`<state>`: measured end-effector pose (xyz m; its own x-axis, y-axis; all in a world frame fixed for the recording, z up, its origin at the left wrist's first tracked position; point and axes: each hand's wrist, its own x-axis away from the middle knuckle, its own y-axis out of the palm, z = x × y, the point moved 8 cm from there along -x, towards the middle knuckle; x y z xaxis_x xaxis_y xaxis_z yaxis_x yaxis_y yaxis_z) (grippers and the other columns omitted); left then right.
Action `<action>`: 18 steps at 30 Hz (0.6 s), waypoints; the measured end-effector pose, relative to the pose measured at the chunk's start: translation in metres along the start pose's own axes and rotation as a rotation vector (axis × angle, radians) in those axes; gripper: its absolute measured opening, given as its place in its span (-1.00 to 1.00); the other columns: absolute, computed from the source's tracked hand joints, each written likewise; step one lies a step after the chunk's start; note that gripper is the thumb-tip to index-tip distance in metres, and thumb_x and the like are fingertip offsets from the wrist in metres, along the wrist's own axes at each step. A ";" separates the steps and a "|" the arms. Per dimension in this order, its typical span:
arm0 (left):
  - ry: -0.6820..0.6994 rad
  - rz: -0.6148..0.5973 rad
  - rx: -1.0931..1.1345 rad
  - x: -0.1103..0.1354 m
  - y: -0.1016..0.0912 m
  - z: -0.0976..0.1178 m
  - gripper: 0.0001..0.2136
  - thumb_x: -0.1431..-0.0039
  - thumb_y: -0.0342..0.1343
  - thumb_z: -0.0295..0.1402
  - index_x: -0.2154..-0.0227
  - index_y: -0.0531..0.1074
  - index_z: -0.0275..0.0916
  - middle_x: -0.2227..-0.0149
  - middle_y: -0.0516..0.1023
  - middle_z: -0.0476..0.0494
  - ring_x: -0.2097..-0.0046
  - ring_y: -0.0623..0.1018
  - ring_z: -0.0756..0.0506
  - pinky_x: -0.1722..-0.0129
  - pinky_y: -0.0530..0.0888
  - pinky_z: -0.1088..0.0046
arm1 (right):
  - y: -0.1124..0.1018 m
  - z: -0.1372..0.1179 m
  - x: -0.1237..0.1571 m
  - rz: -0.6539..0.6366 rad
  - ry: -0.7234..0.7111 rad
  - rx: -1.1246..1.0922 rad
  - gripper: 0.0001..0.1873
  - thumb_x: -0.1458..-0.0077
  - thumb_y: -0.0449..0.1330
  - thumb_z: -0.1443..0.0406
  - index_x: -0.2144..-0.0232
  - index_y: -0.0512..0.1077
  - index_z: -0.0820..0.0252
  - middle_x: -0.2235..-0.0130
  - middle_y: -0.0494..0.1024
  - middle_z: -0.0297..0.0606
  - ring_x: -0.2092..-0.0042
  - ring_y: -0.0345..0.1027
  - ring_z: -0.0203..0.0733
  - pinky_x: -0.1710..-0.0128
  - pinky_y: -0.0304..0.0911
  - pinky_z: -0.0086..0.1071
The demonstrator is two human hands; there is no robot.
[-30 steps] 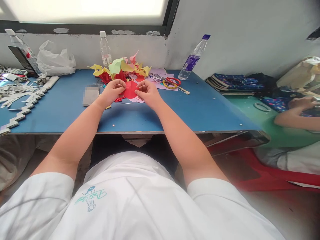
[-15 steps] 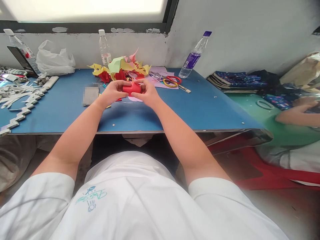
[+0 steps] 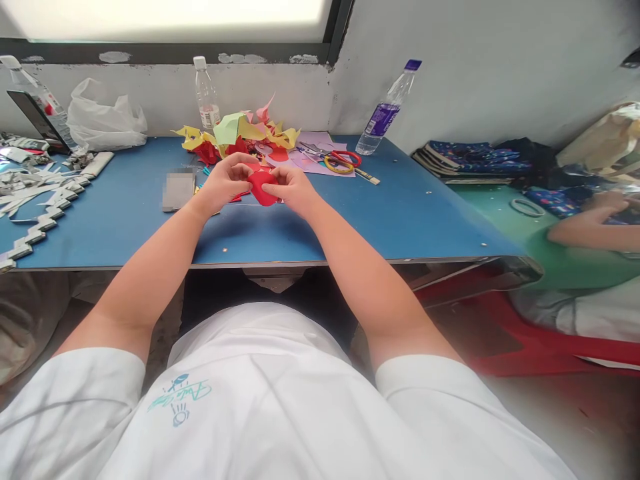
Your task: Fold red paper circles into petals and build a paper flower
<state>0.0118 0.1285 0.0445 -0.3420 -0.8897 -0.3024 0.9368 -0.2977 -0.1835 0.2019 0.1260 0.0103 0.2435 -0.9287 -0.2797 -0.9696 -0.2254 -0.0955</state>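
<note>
A small red piece of paper [image 3: 262, 189], rounded in outline, is held up between both hands just above the blue table [image 3: 350, 227]. My left hand [image 3: 227, 179] pinches its left edge with the thumb and fingers. On the other side, my right hand [image 3: 295, 187] grips the right edge, its thumb lying across the front. Behind the hands lies a heap of crumpled and cut coloured paper [image 3: 231, 129] in yellow, green, red and pink. Scissors [image 3: 343, 160] with red and yellow handles rest on purple paper [image 3: 320, 142] to the right of the heap.
A tilted bottle with a purple label [image 3: 383, 120] and a clear bottle [image 3: 206, 97] stand near the wall. Farther left are a white plastic bag [image 3: 107, 120] and a folded paper chain [image 3: 47, 220]. Another person's arm [image 3: 590, 230] rests at the green table on the right.
The red paper has been turned in my fingers, from a wide curved shape to a rounder one facing me. Both hands keep hold of it in nearly the same place.
</note>
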 end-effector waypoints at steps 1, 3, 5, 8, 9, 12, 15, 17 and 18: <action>0.003 0.018 0.001 -0.001 -0.001 0.000 -0.47 0.03 0.72 -0.34 -0.01 0.69 -0.06 0.17 0.76 -0.09 0.04 0.78 -0.22 0.08 0.72 0.31 | 0.000 0.002 0.001 -0.003 0.013 0.016 -0.51 -0.11 0.76 0.09 0.30 0.52 0.04 0.32 0.58 -0.37 0.27 0.46 -0.11 0.27 0.37 -0.31; 0.011 0.047 0.005 -0.004 -0.003 -0.002 -0.46 0.02 0.77 -0.32 0.01 0.66 -0.07 0.15 0.76 -0.11 -0.01 0.80 -0.25 0.03 0.74 0.28 | 0.000 0.006 0.000 -0.024 0.018 0.040 -0.51 -0.18 0.75 0.13 0.33 0.49 0.04 0.34 0.56 -0.36 0.29 0.43 -0.13 0.28 0.34 -0.31; 0.017 0.081 0.021 -0.006 -0.006 -0.004 -0.46 0.03 0.79 -0.34 0.03 0.65 -0.08 0.13 0.74 -0.12 -0.02 0.79 -0.24 0.01 0.74 0.26 | -0.001 0.008 -0.002 -0.037 -0.013 0.037 -0.47 -0.19 0.78 0.11 0.34 0.49 0.04 0.34 0.57 -0.36 0.30 0.41 -0.13 0.28 0.34 -0.30; -0.050 0.110 0.066 -0.005 -0.010 -0.013 -0.44 0.04 0.79 -0.36 0.02 0.64 -0.09 0.16 0.68 -0.05 0.08 0.74 -0.17 0.02 0.70 0.28 | -0.009 0.010 -0.008 0.034 -0.073 -0.005 -0.29 -0.07 0.88 -0.03 0.38 0.41 0.02 0.39 0.52 -0.38 0.34 0.36 -0.14 0.32 0.33 -0.29; -0.102 0.092 0.086 -0.004 -0.008 -0.017 -0.43 0.03 0.79 -0.34 0.01 0.63 -0.10 0.15 0.67 -0.05 0.10 0.73 -0.15 0.02 0.70 0.28 | -0.012 0.010 -0.010 0.066 -0.091 -0.023 -0.22 -0.01 0.91 -0.08 0.39 0.38 0.01 0.40 0.50 -0.39 0.35 0.35 -0.15 0.34 0.32 -0.29; -0.224 0.005 0.128 0.001 0.000 -0.025 -0.43 -0.02 0.81 -0.30 0.00 0.62 -0.11 0.07 0.75 -0.11 0.08 0.72 -0.16 0.05 0.66 0.27 | -0.016 0.010 -0.013 0.111 -0.140 -0.083 -0.11 0.19 0.95 -0.19 0.36 0.39 0.01 0.38 0.53 -0.39 0.34 0.38 -0.15 0.35 0.33 -0.29; -0.221 -0.004 0.125 0.004 0.001 -0.021 -0.49 -0.08 0.80 -0.30 0.03 0.63 -0.11 0.08 0.76 -0.11 0.12 0.65 -0.14 0.14 0.55 0.31 | -0.015 0.009 -0.014 0.096 -0.147 -0.126 -0.08 0.31 0.98 -0.17 0.20 0.51 0.02 0.25 0.69 -0.34 0.23 0.53 -0.09 0.29 0.42 -0.30; -0.212 0.005 0.120 0.004 -0.001 -0.018 -0.53 -0.16 0.78 -0.32 0.02 0.62 -0.12 0.12 0.73 -0.07 0.16 0.61 -0.09 0.15 0.52 0.34 | -0.015 0.011 -0.014 0.075 -0.124 -0.136 -0.06 0.30 0.98 -0.14 0.10 0.54 0.02 0.18 0.75 -0.31 0.19 0.58 -0.06 0.27 0.45 -0.30; -0.209 0.005 0.120 0.004 -0.002 -0.017 -0.54 -0.20 0.76 -0.32 0.00 0.62 -0.14 0.13 0.73 -0.06 0.16 0.62 -0.07 0.15 0.52 0.35 | -0.014 0.011 -0.014 0.064 -0.113 -0.134 -0.08 0.26 0.96 -0.14 0.09 0.54 0.02 0.18 0.75 -0.30 0.20 0.58 -0.06 0.28 0.45 -0.30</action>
<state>0.0075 0.1315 0.0275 -0.3260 -0.9400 -0.1005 0.9449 -0.3206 -0.0661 0.2124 0.1453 0.0046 0.1753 -0.9050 -0.3876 -0.9760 -0.2114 0.0521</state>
